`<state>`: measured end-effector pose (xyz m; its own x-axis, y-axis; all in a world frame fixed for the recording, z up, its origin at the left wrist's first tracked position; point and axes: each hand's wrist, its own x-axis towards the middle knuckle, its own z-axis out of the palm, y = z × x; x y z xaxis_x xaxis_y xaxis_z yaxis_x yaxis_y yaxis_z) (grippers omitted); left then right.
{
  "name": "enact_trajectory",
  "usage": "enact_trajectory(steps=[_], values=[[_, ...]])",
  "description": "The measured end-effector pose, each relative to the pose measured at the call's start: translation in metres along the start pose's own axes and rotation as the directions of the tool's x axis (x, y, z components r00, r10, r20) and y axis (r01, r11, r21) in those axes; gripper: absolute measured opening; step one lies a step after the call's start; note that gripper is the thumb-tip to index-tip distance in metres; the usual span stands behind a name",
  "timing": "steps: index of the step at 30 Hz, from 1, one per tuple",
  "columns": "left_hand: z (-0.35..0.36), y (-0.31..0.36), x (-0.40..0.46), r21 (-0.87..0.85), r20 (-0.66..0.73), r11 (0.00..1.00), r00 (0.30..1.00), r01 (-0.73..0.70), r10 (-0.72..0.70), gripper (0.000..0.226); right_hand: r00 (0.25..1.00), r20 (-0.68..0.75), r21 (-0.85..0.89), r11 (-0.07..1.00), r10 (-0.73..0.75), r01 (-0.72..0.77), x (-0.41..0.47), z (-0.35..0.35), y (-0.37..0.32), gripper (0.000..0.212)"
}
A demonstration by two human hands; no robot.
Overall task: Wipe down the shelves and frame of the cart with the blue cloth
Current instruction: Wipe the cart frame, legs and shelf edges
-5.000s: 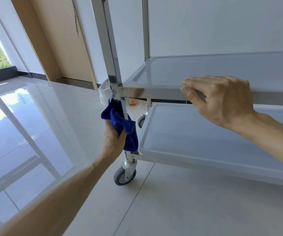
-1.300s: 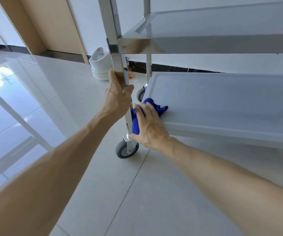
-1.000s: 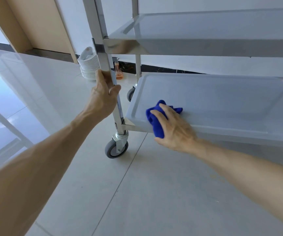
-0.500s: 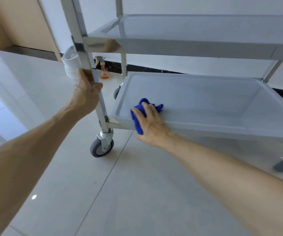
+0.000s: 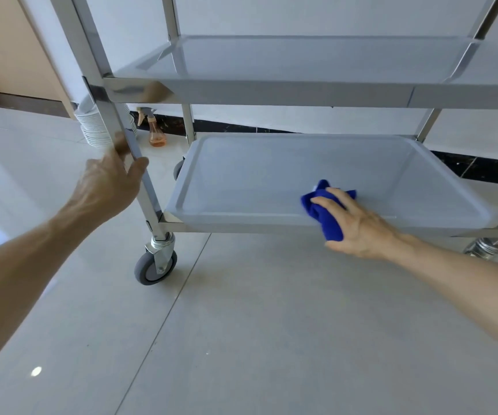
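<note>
1. The blue cloth (image 5: 327,212) lies bunched on the front rim of the lower shelf (image 5: 271,181), right of the rim's middle, with one end hanging over the front edge and the other end reaching into the tray.
2. The right hand (image 5: 358,226) presses the cloth down onto that rim; its fingers are spread and lie over the cloth, the thumb at the near side, so the cloth is held under the palm and fingers.
3. The lower shelf is a pale grey tray with a raised rim, set in the metal frame of the cart (image 5: 271,94).
4. The upper shelf (image 5: 301,59) sits above it and shows the same pale grey surface with a shiny steel front edge.
5. The left hand (image 5: 107,187) is at the front left post (image 5: 104,94) of the frame, fingers and thumb partly open on either side of the post; the hand is blurred, and I cannot tell whether it grips the post firmly.
6. Below that post stands a grey caster wheel (image 5: 153,268) on the tiled floor (image 5: 241,339).
7. Behind the post a stack of white plates (image 5: 93,130) stands on the floor by the wall.
8. Just right of the plates, a spray bottle (image 5: 156,134) with orange liquid stands on the floor.
9. A second caster (image 5: 481,248) shows at the right, under the lower shelf's front corner.
</note>
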<state>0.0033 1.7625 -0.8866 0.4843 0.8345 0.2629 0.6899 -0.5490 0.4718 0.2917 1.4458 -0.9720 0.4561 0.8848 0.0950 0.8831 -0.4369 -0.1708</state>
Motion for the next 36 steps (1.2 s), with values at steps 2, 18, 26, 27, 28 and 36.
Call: enact_trajectory(steps=[2,18,26,27,28,36], values=[[-0.002,0.007,-0.014,0.239,0.269,0.963,0.945,0.123,-0.187,0.074,0.999,0.004,0.018,0.998,0.052,-0.052,-0.006,0.001,0.008,0.094],[0.120,0.143,-0.043,0.106,0.575,0.796,0.689,-0.596,0.440,0.043,0.996,0.000,0.078,0.993,-0.087,0.087,0.002,0.001,0.022,0.088],[0.151,0.146,-0.048,0.021,0.539,0.717,0.612,-0.696,0.579,0.051,0.976,-0.007,0.044,0.975,0.217,-0.216,-0.066,-0.036,0.153,0.097],[0.155,0.149,-0.049,0.010,0.538,0.707,0.599,-0.708,0.593,0.053,0.960,-0.003,0.036,0.960,0.279,-0.278,-0.070,-0.038,0.160,0.097],[0.160,0.152,-0.050,0.002,0.541,0.696,0.586,-0.718,0.603,0.055,0.951,-0.011,0.032,0.951,0.309,-0.309,-0.072,-0.038,0.162,0.096],[0.180,0.170,-0.064,0.108,0.466,0.685,0.645,-0.721,0.606,0.051,0.991,-0.131,0.123,0.992,0.024,-0.008,-0.033,-0.006,0.086,0.087]])
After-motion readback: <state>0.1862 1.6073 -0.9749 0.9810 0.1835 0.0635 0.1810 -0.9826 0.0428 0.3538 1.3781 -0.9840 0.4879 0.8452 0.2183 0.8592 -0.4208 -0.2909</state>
